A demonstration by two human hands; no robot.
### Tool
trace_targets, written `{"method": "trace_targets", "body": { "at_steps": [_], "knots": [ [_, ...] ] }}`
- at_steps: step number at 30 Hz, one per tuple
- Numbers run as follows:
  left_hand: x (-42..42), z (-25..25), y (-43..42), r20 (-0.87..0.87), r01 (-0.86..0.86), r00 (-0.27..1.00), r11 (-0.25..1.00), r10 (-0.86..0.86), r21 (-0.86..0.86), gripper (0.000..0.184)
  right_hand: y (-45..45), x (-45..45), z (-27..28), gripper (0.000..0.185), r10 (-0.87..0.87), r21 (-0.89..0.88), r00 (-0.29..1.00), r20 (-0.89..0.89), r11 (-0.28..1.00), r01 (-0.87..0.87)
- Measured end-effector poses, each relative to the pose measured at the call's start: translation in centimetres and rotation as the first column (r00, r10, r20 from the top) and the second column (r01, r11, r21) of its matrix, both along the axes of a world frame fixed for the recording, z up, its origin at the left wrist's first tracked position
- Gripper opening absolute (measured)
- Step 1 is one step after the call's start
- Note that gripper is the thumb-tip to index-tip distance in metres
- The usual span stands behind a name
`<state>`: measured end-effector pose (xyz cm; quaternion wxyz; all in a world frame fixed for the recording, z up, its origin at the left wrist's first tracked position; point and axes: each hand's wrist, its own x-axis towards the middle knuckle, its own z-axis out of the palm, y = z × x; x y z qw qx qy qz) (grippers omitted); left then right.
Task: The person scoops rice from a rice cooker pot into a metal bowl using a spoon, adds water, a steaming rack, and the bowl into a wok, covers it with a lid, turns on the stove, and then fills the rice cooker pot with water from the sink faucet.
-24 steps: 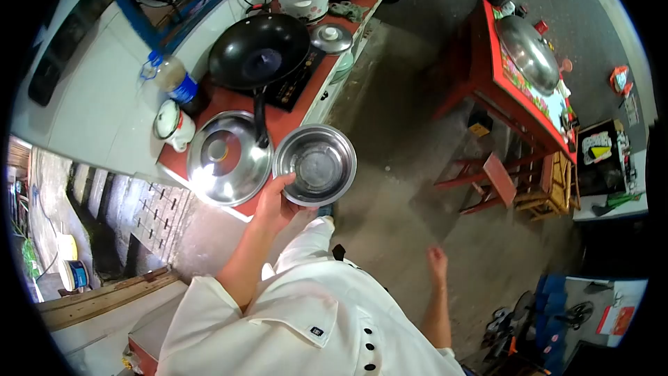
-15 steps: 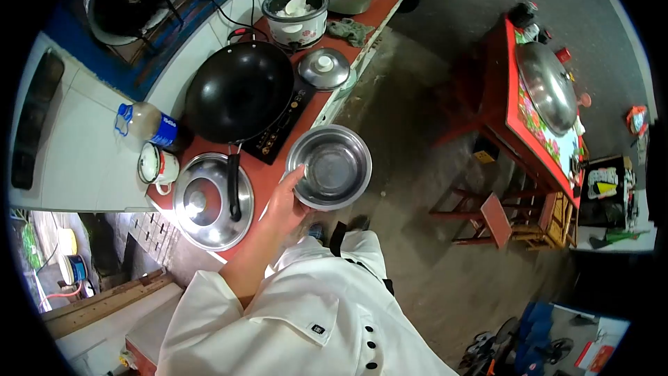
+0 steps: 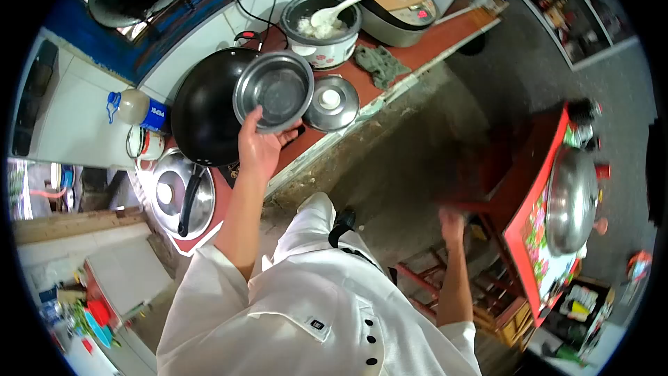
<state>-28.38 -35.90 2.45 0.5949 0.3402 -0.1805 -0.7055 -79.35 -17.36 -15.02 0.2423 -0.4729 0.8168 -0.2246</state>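
My left hand (image 3: 261,150) grips a steel bowl (image 3: 278,90) by its near rim, thumb inside. The bowl is tilted towards me and looks bare inside. Behind it, a black wok (image 3: 209,111) is partly hidden. Just right of the bowl lies a steel lid (image 3: 330,101) with a white knob. Past it stands a white rice cooker (image 3: 321,52), uncovered, with rice and a white rice paddle (image 3: 337,14) in it. My right hand (image 3: 452,226) hangs low beside the red table; motion blur hides its fingers.
On the red counter (image 3: 445,45) are a larger cooker (image 3: 386,3), a grey-green cloth (image 3: 380,66), a Pepsi bottle (image 3: 142,111), an enamel mug (image 3: 147,145) and a wok lid (image 3: 182,191). At right, a table (image 3: 532,202) bears a big metal cover (image 3: 572,202). Stools stand below it.
The bowl in my left hand has moved from beside the counter to over the wok's right side. My right hand has come into view. The camera has shifted towards the rice cooker.
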Motion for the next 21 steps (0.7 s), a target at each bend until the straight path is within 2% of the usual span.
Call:
{"method": "trace_targets", "body": {
  "at_steps": [1,2,3,4,5,7,8,10,11,13,14,16,17,19,20,21],
  "knots": [
    [-0.3,-0.1,-1.6,-0.004,-0.032,0.999,0.999,0.032,0.007,0.05,-7.0,1.7,5.7,0.032,0.144,-0.03,0.989,0.036,0.989,-0.143],
    [-0.4,-0.4,-3.2,0.012,-0.158,0.987,0.987,0.158,-0.001,0.05,-12.7,3.4,8.2,0.03,0.234,-0.184,0.972,0.031,0.957,-0.225],
    [-0.5,-0.5,-4.9,0.028,-0.279,0.96,0.96,0.279,-0.017,0.049,-17.8,5.6,11.5,0.031,0.297,-0.151,0.955,-0.012,0.943,-0.295],
    [-0.5,-0.8,-6.6,0.03,-0.3,0.953,0.954,0.3,-0.015,0.049,-21.9,8.7,14.9,0.03,0.342,-0.194,0.939,0.024,0.923,-0.332],
    [-0.9,-1.2,-8.3,0.02,-0.381,0.924,0.924,0.382,-0.029,0.047,-25.5,10.7,17.0,0.029,0.418,-0.19,0.907,-0.058,0.887,-0.421],
    [-0.3,-1.9,-11.9,0.015,-0.524,0.85,0.848,0.526,-0.075,0.041,-31.7,15.3,18.1,0.029,0.539,-0.254,0.828,-0.156,0.788,-0.561],
    [-0.8,-2.8,-13.4,-0.005,-0.57,0.821,0.82,0.57,-0.046,0.039,-34.2,16.7,18.7,0.03,0.592,-0.295,0.78,-0.203,0.722,-0.625],
    [-1.2,-2.5,-16.8,-0.046,-0.606,0.795,0.795,0.605,-0.01,0.042,-39.6,20.0,20.9,0.036,0.67,-0.307,0.605,-0.43,0.522,-0.796],
    [-1.8,-2.3,-18.5,-0.08,-0.628,0.775,0.778,0.626,0.007,0.045,-42.3,20.9,21.8,0.036,0.676,-0.294,0.59,-0.441,0.512,-0.807],
    [-2.6,-2.2,-20.7,-0.038,-0.677,0.734,0.735,0.678,0.041,0.044,-46.7,23.0,22.0,0.035,0.614,-0.224,0.379,-0.692,0.317,-0.922],
    [-2.4,-2.8,-21.8,-0.034,-0.683,0.729,0.729,0.684,0.038,0.044,-48.6,23.8,21.5,0.035,0.624,-0.222,0.375,-0.686,0.311,-0.924],
    [-2.3,-3.8,-23.4,-0.038,-0.702,0.709,0.71,0.704,0.058,0.044,-52.4,25.3,20.6,0.029,0.5,-0.105,0.224,-0.836,0.256,-0.961],
    [-2.5,-4.1,-23.8,-0.04,-0.714,0.697,0.698,0.716,0.062,0.044,-54.2,26.1,20.1,0.029,0.506,-0.101,0.212,-0.836,0.239,-0.966],
    [-2.8,-4.3,-24.4,-0.163,-0.666,0.704,0.722,0.691,0.187,0.045,-56.9,28.0,19.7,0.026,0.491,0.076,0.042,-0.87,0.219,-0.973],
    [-2.5,-6.2,-25.2,-0.212,-0.673,0.698,0.728,0.684,0.133,0.045,-58.1,28.7,19.6,0.022,0.508,0.188,-0.051,-0.86,0.222,-0.957],
    [-2.5,-6.8,-25.7,-0.217,-0.688,0.68,0.712,0.7,0.141,0.045,-59.0,29.3,19.5,0.022,0.509,0.197,-0.07,-0.858,0.2,-0.96]
  ]
}}
